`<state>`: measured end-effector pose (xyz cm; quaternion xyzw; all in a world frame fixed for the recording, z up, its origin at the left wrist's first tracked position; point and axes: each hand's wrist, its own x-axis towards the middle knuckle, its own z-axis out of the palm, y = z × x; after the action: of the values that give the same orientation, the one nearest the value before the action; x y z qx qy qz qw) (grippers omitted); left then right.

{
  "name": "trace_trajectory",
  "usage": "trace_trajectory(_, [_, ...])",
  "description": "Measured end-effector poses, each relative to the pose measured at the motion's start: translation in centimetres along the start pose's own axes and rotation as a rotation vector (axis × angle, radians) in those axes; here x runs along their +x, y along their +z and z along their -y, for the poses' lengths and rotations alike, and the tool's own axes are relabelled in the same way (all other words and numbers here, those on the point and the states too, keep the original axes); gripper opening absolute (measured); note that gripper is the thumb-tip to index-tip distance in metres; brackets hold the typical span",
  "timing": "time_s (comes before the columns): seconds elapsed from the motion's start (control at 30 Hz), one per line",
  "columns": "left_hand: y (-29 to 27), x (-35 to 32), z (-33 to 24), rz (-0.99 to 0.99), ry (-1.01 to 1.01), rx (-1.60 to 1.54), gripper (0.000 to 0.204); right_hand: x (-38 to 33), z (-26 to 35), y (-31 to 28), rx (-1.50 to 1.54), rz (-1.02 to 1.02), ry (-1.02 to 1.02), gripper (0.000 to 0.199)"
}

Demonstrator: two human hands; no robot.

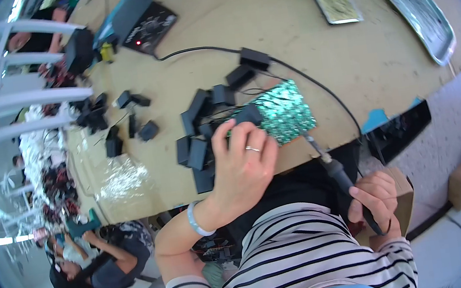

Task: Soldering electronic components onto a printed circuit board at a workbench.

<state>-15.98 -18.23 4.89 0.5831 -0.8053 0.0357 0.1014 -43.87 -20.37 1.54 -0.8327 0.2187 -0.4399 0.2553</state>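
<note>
Here, at the near edge of the worktop [311, 51], the left hand [244, 162] is pressed down with its fingers spread, pinching a small black block [248, 114] against a green glittery pad [284, 110] — a ring shows on one finger and a pale band on the wrist. The right hand [376, 200] is held lower, off the worktop's edge, clenched around the dark handle of a soldering iron [336, 174]; the iron's thin tip slants up to the pad's near corner, and its cord runs back across the worktop. A loose heap of black blocks [197, 136] lies just left of the pad, with more scattered farther left. At the far side sit a black controller box [141, 21] with a red light, a holder with a yellowish sponge [337, 6], and a long metal tray [407, 1]. A crumpled clear bag [121, 179] lies near the left edge.
</note>
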Motion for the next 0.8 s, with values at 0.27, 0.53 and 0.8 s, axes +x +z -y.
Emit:
trace_trajectory(0.27, [-4.2, -2.0, 8.2, -0.443, -0.567, 0.054, 0.016, -1.9, -0.3, -0.6, -0.136, -0.029, 0.035, 0.013])
trace_trajectory(0.53, [-3.0, -9.4, 17.6, -0.172, -0.511, 0.050, 0.016, -0.6, -0.1, 0.5, -0.097, -0.044, -0.004, 0.012])
trace_trajectory(0.8, [-3.1, -10.8, 18.4, -0.407, -0.575, -0.167, 0.011, -0.2, 0.3, 0.6, -0.087, -0.061, 0.001, 0.012])
